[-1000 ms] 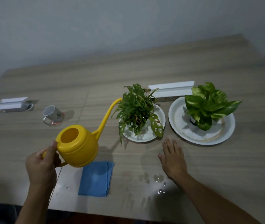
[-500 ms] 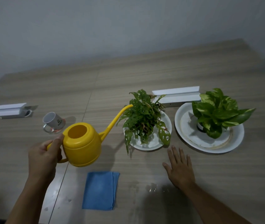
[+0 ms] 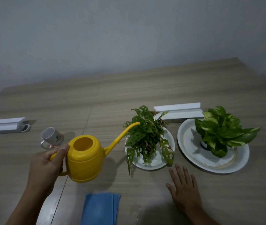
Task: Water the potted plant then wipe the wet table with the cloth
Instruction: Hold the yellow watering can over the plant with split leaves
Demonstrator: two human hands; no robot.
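My left hand (image 3: 48, 166) grips the handle of a yellow watering can (image 3: 86, 161), held above the wooden table (image 3: 96, 108). Its long spout tip reaches the left leaves of a small holey-leaved potted plant (image 3: 146, 137) standing on a white plate (image 3: 155, 164). My right hand (image 3: 185, 190) lies flat and open on the table, just in front of that plate. A folded blue cloth (image 3: 100, 208) lies at the near edge, below the can. A few water drops (image 3: 137, 210) glisten on the table right of the cloth.
A second leafy potted plant (image 3: 221, 130) stands on a larger white plate (image 3: 193, 156) at the right. A white box (image 3: 177, 111) lies behind the plants, another white box (image 3: 5, 125) at far left. A white mug (image 3: 51, 138) sits behind my left hand.
My left hand has carried the watering can right and farther in, so its spout tip now reaches the small plant's leaves. My right hand stays flat on the table.
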